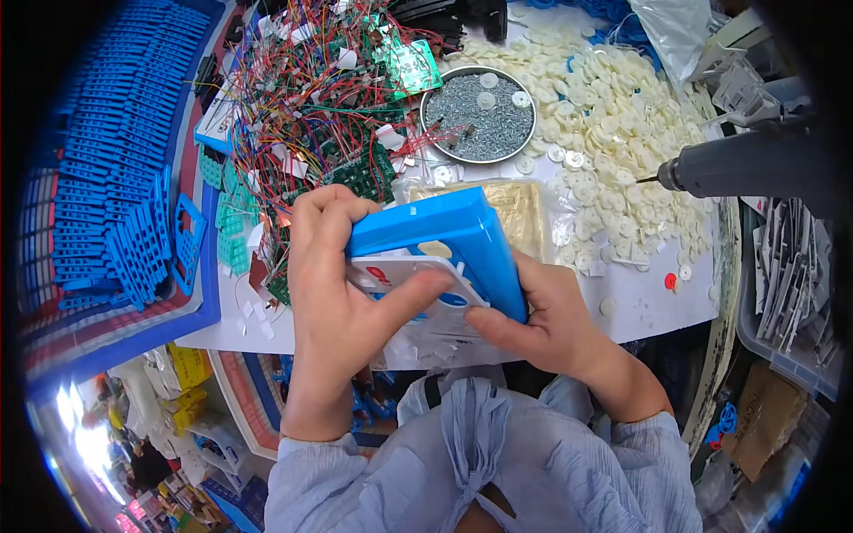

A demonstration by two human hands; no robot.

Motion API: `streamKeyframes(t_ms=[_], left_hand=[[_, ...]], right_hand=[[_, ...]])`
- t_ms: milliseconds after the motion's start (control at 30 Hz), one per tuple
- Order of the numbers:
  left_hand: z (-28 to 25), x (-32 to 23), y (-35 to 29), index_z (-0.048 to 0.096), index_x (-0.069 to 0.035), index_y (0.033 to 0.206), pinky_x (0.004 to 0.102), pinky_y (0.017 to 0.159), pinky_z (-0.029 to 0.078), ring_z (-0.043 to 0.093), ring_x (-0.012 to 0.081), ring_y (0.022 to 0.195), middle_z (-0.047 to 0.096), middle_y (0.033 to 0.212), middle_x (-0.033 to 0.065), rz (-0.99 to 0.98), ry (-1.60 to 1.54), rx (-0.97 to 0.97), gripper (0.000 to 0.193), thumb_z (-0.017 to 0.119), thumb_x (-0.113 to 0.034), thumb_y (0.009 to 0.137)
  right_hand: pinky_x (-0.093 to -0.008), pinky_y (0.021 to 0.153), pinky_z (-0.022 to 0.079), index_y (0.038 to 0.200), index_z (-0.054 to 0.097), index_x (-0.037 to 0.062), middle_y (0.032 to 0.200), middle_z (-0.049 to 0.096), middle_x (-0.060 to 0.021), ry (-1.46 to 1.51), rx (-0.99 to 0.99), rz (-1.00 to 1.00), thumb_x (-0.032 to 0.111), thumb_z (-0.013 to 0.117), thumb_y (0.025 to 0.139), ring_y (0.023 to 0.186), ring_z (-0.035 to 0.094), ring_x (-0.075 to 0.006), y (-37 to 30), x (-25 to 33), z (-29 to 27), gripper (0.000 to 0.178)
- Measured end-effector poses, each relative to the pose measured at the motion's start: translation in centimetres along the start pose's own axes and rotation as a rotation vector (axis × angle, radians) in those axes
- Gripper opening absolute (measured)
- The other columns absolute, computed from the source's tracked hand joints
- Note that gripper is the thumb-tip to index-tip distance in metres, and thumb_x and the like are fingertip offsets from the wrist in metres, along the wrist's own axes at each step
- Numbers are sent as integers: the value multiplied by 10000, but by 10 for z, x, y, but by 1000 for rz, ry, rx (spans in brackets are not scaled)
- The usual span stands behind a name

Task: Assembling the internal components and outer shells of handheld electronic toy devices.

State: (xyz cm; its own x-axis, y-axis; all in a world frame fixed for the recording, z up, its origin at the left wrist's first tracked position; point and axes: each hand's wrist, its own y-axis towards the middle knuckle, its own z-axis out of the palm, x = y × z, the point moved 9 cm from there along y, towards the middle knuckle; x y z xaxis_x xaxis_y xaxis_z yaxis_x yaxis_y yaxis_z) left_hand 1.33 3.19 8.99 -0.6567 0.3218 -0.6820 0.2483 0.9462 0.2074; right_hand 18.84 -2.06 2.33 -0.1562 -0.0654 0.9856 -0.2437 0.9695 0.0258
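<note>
Above the near part of the worktable, both my hands hold a blue plastic housing (418,218), tilted on edge. Against its near side lies a white printed panel (402,266) with red and blue marks. My left hand (330,284) wraps the left end, fingers over the top and thumb pressed on the panel. On the other end, my right hand (555,320) grips the blue side, its thumb at the panel's lower right edge. Its fingers behind the housing are mostly hidden. Whether the panel is fully seated in the housing I cannot tell.
Green circuit boards with red wires (342,98) are heaped beyond my left hand. A round tin of screws (480,120) stands by a pile of cream plastic discs (613,124). An electric screwdriver (746,164) juts in from the right. Blue frames (124,160) fill a basket at left.
</note>
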Motion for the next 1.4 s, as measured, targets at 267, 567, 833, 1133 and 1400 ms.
streamKeyframes(t_ms=[267, 567, 833, 1133, 1400], left_hand=[[2, 35, -29, 459, 16, 1430, 410, 1030, 511, 516, 205, 1234, 484, 1349, 128, -235, -714, -246, 669, 751, -53, 831], [35, 61, -51, 389, 15, 1416, 361, 991, 529, 581, 204, 1187, 531, 1317, 127, -445, -783, -122, 802, 856, -54, 768], [21, 51, -46, 316, -2, 1473, 386, 1073, 459, 570, 244, 1226, 521, 1366, 140, -243, -613, -286, 1012, 939, -168, 692], [-12, -19, 11, 635, -26, 1206, 396, 959, 404, 601, 296, 1041, 653, 1096, 117, 35, -103, 219, 605, 837, -283, 697], [-4, -17, 10, 557, -4, 1160, 287, 878, 411, 505, 158, 932, 539, 1008, 43, -46, -162, 258, 496, 733, -121, 711]], right_hand=[[-374, 560, 468, 987, 625, 13, 736, 605, -124, 166, -165, -38, 314, 789, 895, 591, 606, -274, 0, -2, -12, 355], [-415, 529, 441, 903, 583, 27, 706, 578, -153, -139, -154, -171, 281, 816, 868, 599, 595, -361, 0, 15, 1, 346], [-399, 551, 461, 895, 588, 28, 715, 595, -141, 14, -182, -86, 261, 812, 866, 611, 615, -339, -2, 3, -1, 325], [-406, 557, 466, 878, 597, 41, 687, 599, -138, -155, -75, -196, 294, 815, 845, 610, 621, -325, 3, 25, 11, 335], [-417, 532, 446, 868, 581, 37, 672, 580, -136, -155, -99, -184, 281, 814, 833, 583, 603, -334, 5, 26, 13, 340]])
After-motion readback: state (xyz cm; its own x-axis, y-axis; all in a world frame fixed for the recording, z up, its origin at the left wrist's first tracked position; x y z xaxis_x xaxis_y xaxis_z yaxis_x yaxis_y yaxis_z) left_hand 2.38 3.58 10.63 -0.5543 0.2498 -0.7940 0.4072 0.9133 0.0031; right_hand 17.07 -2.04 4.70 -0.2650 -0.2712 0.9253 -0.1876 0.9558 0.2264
